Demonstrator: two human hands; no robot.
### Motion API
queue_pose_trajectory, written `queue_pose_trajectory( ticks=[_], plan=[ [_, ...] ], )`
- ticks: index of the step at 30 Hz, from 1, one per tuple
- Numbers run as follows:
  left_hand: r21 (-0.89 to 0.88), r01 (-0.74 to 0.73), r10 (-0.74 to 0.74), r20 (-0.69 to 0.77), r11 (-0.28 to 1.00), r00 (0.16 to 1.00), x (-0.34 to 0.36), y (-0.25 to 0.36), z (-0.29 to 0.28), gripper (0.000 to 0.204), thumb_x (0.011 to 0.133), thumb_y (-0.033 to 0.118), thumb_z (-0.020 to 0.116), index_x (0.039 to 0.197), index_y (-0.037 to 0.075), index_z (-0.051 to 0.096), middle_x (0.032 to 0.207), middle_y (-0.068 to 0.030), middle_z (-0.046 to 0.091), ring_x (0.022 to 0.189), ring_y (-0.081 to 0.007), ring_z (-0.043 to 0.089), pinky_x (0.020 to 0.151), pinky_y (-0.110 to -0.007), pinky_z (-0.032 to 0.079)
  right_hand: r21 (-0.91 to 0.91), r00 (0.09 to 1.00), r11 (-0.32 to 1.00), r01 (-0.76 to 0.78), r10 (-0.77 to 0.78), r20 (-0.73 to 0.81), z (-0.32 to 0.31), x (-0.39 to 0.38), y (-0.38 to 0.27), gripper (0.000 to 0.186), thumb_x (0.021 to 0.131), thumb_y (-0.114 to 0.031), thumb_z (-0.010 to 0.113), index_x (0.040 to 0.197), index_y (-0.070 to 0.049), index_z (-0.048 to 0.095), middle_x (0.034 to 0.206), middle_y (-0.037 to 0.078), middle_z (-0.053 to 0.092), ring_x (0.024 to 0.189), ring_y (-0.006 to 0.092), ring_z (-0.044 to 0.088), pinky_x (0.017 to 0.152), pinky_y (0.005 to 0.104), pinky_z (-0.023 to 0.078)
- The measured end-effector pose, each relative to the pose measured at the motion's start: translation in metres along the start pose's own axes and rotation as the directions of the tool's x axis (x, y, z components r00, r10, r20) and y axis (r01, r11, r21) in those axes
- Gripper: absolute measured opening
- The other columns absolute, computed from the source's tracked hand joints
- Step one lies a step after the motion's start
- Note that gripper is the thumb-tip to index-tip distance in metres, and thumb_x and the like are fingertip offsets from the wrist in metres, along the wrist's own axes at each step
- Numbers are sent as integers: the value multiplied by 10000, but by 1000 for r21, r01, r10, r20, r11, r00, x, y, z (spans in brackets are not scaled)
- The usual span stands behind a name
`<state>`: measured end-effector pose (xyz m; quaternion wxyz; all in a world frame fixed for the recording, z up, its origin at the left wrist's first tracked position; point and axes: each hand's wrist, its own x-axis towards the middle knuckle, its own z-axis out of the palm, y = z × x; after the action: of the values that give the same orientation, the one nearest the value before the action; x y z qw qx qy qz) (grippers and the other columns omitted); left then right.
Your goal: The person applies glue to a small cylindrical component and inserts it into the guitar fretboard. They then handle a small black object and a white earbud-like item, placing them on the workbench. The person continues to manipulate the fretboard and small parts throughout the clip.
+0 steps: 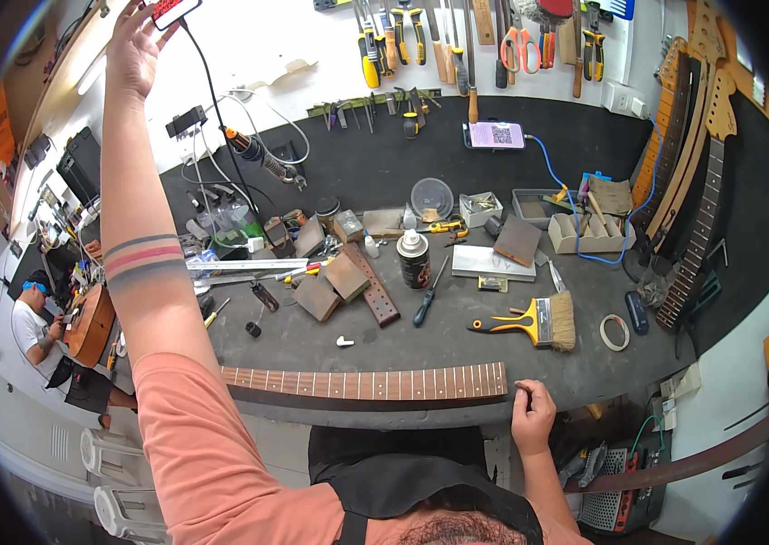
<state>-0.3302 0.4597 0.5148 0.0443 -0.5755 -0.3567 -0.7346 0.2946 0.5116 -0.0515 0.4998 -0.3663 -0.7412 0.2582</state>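
Observation:
My left arm reaches high to the upper left. There my left hand (pixel 135 59) has its fingers around the edge of a red-faced device (pixel 172 11) with a black cord, partly cut off by the picture's top. A brown fretted guitar fingerboard (pixel 366 382) with pale dots lies along the bench's near edge, its left end hidden behind my left arm. Just past its right end rests my right hand (pixel 532 413), fingers curled in; whatever they may hold is hidden. Farther back lie a white earbud (pixel 345 341) and a wide yellow-and-black paintbrush (pixel 543 322).
A spray can (pixel 414 259), a screwdriver (pixel 430 292), wooden blocks (pixel 345 275) and a tape roll (pixel 614 332) occupy the dark bench (pixel 457 350). Guitar necks (pixel 698 218) lean at the right. A lit phone (pixel 494 135) stands behind. Another person (pixel 35 327) works at far left.

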Motion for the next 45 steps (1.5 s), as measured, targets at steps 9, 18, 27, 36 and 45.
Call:
queue_pose_trajectory(
  ticks=[9, 18, 27, 36, 45],
  plan=[
    [131, 60, -38, -163, 990, 986, 13, 43, 67, 533, 1003, 381, 705, 1407, 51, 598, 1290, -125, 698, 1243, -254, 655, 1112, -504, 476, -17, 999, 999, -32, 33, 22, -5, -2, 2, 83, 966, 24, 620, 1022, 13, 682, 936, 162, 716, 864, 333, 717, 811, 390, 561],
    [208, 5, 21, -121, 978, 992, -22, 63, 109, 576, 1007, 459, 694, 1421, 69, 601, 1250, -132, 724, 1151, -275, 716, 1035, -448, 556, 13, 999, 999, -40, 40, -12, -5, 2, 0, 103, 943, 51, 635, 1026, 6, 676, 932, 167, 719, 842, 352, 719, 768, 406, 572],
    [304, -16, 96, -248, 953, 964, -194, 20, 45, 549, 1099, 356, 604, 1470, -40, 513, 1396, -210, 623, 1352, -310, 610, 1189, -511, 430, 78, 878, 951, 301, -308, 367, 33, 104, -82, 181, 911, 25, 691, 1088, -15, 678, 983, 169, 682, 936, 392, 665, 837, 449, 548],
    [500, 609, -785, 318, 616, 533, -581, 39, 47, 99, 928, 93, 767, 907, 19, 706, 827, -83, 676, 793, -236, 671, 723, -367, 522, 94, 396, 858, 505, -327, 858, 183, 146, -119, 409, 900, -61, 752, 1296, -48, 649, 1212, 131, 631, 1187, 350, 607, 1012, 462, 536],
    [472, 334, -556, 480, 816, 678, -588, 19, 27, 142, 906, 147, 803, 935, 81, 680, 812, -72, 597, 756, -277, 625, 701, -402, 503, 58, 256, 757, 651, -291, 922, 279, 105, -154, 367, 922, -67, 741, 1279, -77, 654, 1163, 110, 621, 1108, 334, 628, 943, 454, 546]
  ],
)
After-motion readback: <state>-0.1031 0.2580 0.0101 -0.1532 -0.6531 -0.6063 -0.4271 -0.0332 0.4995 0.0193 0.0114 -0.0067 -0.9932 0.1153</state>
